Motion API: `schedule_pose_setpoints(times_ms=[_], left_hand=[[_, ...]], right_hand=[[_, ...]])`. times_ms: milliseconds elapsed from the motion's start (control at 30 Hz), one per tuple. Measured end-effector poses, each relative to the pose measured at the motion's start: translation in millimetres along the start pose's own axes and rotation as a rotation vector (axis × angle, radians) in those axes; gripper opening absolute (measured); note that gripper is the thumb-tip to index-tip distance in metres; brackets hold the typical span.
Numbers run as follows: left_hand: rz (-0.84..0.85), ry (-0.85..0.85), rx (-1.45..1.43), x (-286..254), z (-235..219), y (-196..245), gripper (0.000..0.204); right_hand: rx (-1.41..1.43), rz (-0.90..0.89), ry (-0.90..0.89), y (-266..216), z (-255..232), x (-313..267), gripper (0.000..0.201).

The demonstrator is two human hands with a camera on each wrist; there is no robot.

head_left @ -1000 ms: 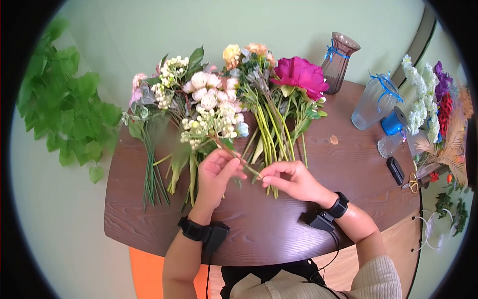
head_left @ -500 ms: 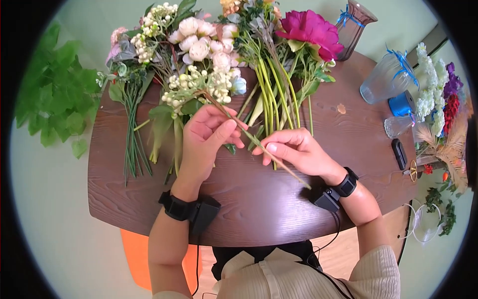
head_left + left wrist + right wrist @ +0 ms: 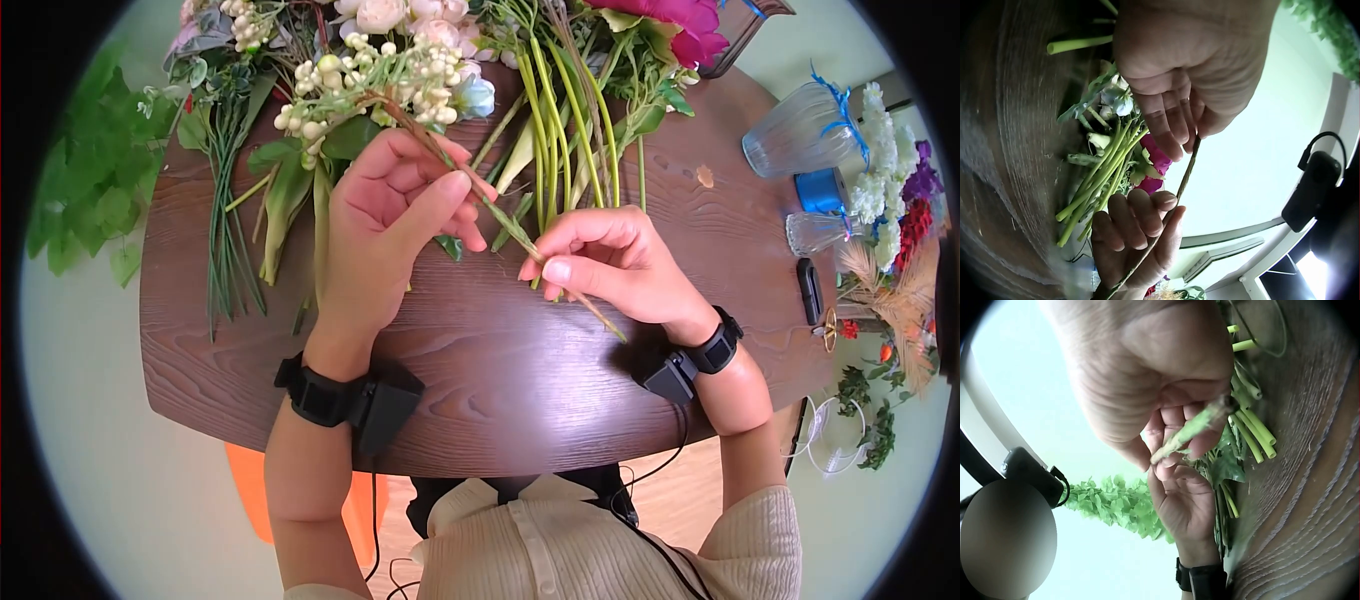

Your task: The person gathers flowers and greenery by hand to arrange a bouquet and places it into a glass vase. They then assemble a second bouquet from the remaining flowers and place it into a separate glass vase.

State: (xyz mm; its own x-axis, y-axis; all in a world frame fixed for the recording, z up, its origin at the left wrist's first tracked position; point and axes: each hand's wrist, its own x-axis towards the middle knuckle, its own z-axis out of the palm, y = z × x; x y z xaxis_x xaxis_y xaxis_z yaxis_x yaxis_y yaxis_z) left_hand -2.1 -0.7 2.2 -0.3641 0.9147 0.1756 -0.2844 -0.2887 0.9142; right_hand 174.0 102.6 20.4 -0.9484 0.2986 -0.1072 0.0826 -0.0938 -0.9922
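Note:
Both hands hold one thin brown-green stem (image 3: pixel 512 228) above the near part of the table. Its upper end leads to a spray of white berries (image 3: pixel 425 85). My left hand (image 3: pixel 385 215) pinches the stem below the berries between thumb and fingers. Lower down, my right hand (image 3: pixel 615 262) pinches it near the cut end, which sticks out past the thumb. In the right wrist view that cut stem end (image 3: pixel 1194 430) points toward the camera. Pale pink flowers (image 3: pixel 380 14) and bundled green stems (image 3: pixel 550 120) lie just beyond the hands.
On the dark wooden table (image 3: pixel 480 390), dark green stems (image 3: pixel 228 200) lie at left and a magenta flower (image 3: pixel 690 30) at the back. A glass vase (image 3: pixel 795 130), blue ribbon spool (image 3: pixel 822 190), small glass (image 3: pixel 815 233) and black object (image 3: pixel 808 290) stand or lie at right.
The head view has tilted down, so the table things sit higher in it. My right hand has come to hold the stem closer to its cut end; the left keeps its hold.

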Motion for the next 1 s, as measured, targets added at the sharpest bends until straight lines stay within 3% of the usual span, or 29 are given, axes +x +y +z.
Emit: schedule_pose_setpoints(times_ms=[733,1000], left_hand=[[0.111,-0.169,0.031,-3.4,1.3,1.9,0.017],[0.093,-0.249,-0.081,-3.1,-2.5,-0.4,0.015]], right_hand=[[-0.013,-0.016,-0.024,7.0,1.0,1.0,0.010],[-0.051,0.029,-0.012,5.8,-0.3,1.0,0.006]])
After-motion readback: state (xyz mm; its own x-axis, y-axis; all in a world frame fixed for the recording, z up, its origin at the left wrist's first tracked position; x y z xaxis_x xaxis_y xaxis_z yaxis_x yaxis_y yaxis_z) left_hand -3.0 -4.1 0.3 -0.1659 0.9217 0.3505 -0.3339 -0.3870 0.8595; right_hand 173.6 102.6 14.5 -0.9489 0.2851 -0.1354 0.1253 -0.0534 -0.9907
